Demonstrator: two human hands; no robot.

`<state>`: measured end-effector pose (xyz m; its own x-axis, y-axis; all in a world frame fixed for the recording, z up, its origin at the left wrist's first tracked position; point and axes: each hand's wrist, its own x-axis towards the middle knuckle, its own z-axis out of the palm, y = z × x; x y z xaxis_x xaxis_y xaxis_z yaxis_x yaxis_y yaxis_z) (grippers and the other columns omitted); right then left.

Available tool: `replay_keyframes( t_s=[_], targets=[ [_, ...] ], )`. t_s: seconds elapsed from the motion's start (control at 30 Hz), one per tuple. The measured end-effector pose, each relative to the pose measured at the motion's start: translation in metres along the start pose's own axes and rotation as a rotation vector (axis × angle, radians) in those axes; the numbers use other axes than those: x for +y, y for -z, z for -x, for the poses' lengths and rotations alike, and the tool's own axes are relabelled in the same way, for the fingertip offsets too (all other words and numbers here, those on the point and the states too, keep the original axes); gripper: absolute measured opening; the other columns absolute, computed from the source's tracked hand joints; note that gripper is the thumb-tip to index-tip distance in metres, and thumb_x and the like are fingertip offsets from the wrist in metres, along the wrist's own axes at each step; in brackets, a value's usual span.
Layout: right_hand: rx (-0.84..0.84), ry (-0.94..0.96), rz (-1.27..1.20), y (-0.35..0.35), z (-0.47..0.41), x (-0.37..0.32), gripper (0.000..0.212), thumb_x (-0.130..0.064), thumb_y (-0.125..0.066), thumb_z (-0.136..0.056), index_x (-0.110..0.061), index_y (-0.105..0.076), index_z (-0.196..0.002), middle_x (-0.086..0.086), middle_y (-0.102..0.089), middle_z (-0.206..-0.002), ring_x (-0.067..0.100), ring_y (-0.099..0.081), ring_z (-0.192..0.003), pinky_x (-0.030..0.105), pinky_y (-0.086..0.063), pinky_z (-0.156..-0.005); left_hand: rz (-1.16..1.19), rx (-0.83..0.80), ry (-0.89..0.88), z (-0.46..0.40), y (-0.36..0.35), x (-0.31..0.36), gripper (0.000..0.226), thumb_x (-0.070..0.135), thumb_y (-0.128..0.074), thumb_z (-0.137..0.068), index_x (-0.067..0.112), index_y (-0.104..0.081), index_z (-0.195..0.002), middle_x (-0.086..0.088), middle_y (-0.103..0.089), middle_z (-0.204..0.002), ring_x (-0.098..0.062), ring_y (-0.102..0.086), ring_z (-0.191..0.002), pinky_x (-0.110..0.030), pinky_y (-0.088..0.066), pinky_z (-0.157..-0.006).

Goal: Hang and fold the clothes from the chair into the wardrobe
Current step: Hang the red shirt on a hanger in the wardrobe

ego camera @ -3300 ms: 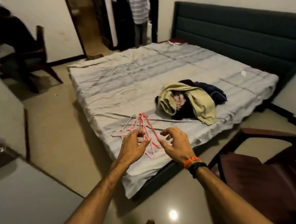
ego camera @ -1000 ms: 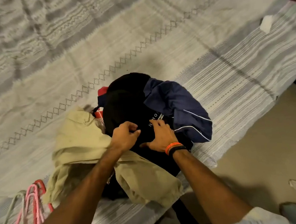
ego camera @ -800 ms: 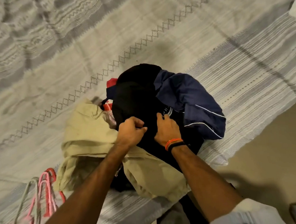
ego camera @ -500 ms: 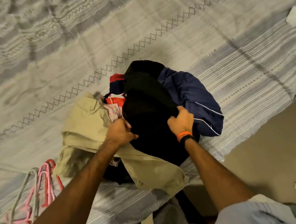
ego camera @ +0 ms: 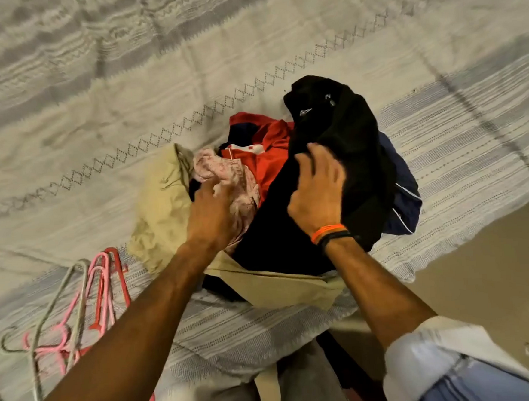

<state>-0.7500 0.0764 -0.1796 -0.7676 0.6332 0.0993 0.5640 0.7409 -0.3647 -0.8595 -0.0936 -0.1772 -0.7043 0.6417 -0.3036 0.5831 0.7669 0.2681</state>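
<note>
A pile of clothes lies on the bed near its front edge. On top is a black garment [ego camera: 343,135], which my right hand [ego camera: 316,193] grips and lifts toward the right. Under it show a red garment [ego camera: 269,150], a pink patterned cloth [ego camera: 224,175], a khaki garment [ego camera: 163,207] and a navy one [ego camera: 404,197]. My left hand [ego camera: 214,216] sits on the pink cloth with its fingers curled into it. A bunch of pink, red and grey hangers [ego camera: 85,300] lies on the bed to the left of the pile.
The grey-and-white striped bedsheet [ego camera: 185,65] covers the whole upper view. The beige floor [ego camera: 488,278] shows at the lower right past the bed's edge. My own legs stand against the bed at the bottom.
My right hand has pulled the black garment up and to the right, which uncovers the red garment and the pink cloth. My left hand has moved onto the pink cloth.
</note>
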Motion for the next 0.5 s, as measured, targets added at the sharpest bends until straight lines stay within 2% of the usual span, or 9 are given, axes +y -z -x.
replay_keyframes(
  t_s=[0.03, 0.07, 0.13, 0.17, 0.27, 0.37, 0.5],
  targets=[
    [-0.131, 0.191, -0.022, -0.008, -0.001, -0.015, 0.07, -0.011, -0.055, -0.064, -0.007, -0.051, -0.134, 0.018, -0.045, -0.144, 0.036, -0.042, -0.134, 0.05, -0.038, -0.107, -0.078, 0.003, -0.11, -0.005, -0.004, 0.008, 0.057, 0.024, -0.066, -0.085, 0.013, -0.049, -0.138, -0.019, -0.041, -0.144, -0.041, -0.045, -0.124, -0.047, -0.043, -0.098],
    [-0.322, 0.33, -0.016, -0.014, -0.001, -0.027, 0.072, -0.013, -0.058, -0.067, -0.008, -0.047, -0.138, 0.016, -0.045, -0.144, 0.035, -0.043, -0.133, 0.048, -0.039, -0.105, -0.17, -0.059, -0.195, -0.01, -0.008, 0.014, 0.059, 0.027, -0.062, -0.088, 0.015, -0.045, -0.142, -0.017, -0.039, -0.147, -0.039, -0.041, -0.13, -0.047, -0.039, -0.102],
    [-0.706, 0.379, 0.116, -0.019, 0.002, -0.041, 0.076, -0.021, -0.063, -0.075, -0.01, -0.036, -0.145, 0.012, -0.048, -0.142, 0.032, -0.048, -0.127, 0.043, -0.037, -0.103, -0.34, -0.243, -0.219, -0.016, -0.018, 0.017, 0.063, 0.032, -0.057, -0.092, 0.018, -0.035, -0.149, -0.012, -0.035, -0.152, -0.033, -0.031, -0.14, -0.046, -0.03, -0.111],
    [-0.772, 0.341, 0.225, -0.02, 0.005, -0.037, 0.071, -0.026, -0.062, -0.079, -0.01, -0.036, -0.143, 0.012, -0.053, -0.138, 0.032, -0.051, -0.124, 0.041, -0.035, -0.102, -0.388, -0.277, -0.194, -0.016, -0.02, 0.013, 0.06, 0.036, -0.055, -0.093, 0.021, -0.036, -0.147, -0.009, -0.037, -0.152, -0.031, -0.032, -0.14, -0.046, -0.03, -0.11],
    [-0.852, 0.015, 0.354, -0.011, 0.013, 0.011, 0.054, -0.03, -0.056, -0.088, -0.005, -0.045, -0.134, 0.016, -0.058, -0.133, 0.031, -0.056, -0.123, 0.038, -0.037, -0.102, -0.521, -0.176, -0.095, -0.014, -0.013, -0.01, 0.055, 0.044, -0.071, -0.08, 0.028, -0.057, -0.13, -0.008, -0.053, -0.138, -0.03, -0.05, -0.126, -0.047, -0.042, -0.101],
    [-0.883, -0.32, 0.283, 0.0, 0.017, 0.055, 0.052, -0.026, -0.058, -0.088, -0.003, -0.048, -0.133, 0.022, -0.054, -0.135, 0.038, -0.053, -0.125, 0.041, -0.041, -0.102, -0.624, -0.372, 0.13, -0.018, -0.007, -0.034, 0.053, 0.044, -0.051, -0.095, 0.031, -0.039, -0.146, -0.005, -0.041, -0.15, -0.029, -0.04, -0.135, -0.049, -0.031, -0.108],
    [-0.79, -0.46, 0.154, -0.003, 0.006, 0.043, 0.046, -0.025, -0.065, -0.081, -0.003, -0.06, -0.121, 0.025, -0.057, -0.127, 0.043, -0.056, -0.117, 0.042, -0.047, -0.095, -0.635, -0.492, 0.237, -0.023, -0.003, -0.013, 0.061, 0.043, -0.053, -0.092, 0.02, -0.037, -0.147, -0.012, -0.04, -0.149, -0.034, -0.04, -0.133, -0.049, -0.035, -0.106]
  ],
)
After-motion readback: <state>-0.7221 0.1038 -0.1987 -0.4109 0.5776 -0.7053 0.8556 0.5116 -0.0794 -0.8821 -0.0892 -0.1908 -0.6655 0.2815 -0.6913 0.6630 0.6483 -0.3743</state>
